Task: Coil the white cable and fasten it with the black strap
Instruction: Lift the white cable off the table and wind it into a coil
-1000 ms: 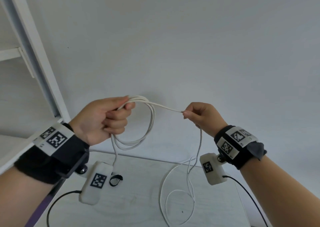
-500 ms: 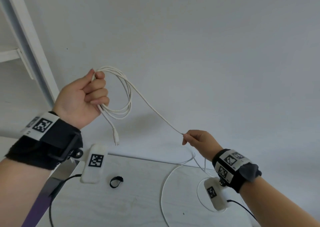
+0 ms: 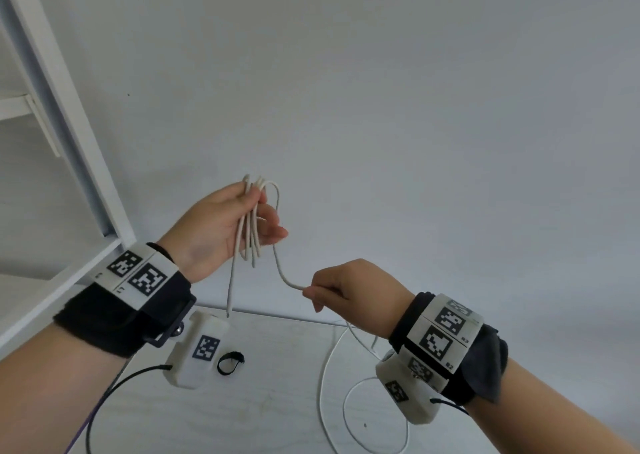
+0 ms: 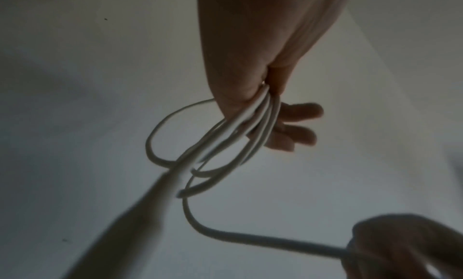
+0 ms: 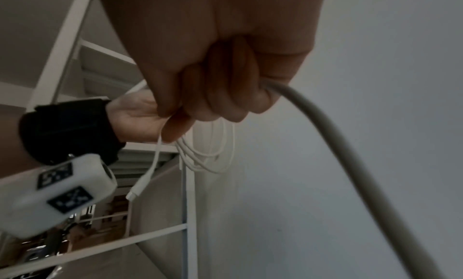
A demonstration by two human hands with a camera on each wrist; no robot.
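White cable (image 3: pixel 250 225) mid-coiling: left hand (image 3: pixel 221 231) grips loops, right hand (image 3: pixel 349 289) pinches the feed; next loop needed, black strap (image 3: pixel 229 362) untouched.

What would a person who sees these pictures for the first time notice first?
First, the white cable, gathered in loops in the raised left hand in front of a pale wall. Next, the right hand, lower, pinches the strand that runs down to the slack on the table. The black strap lies there, untouched.
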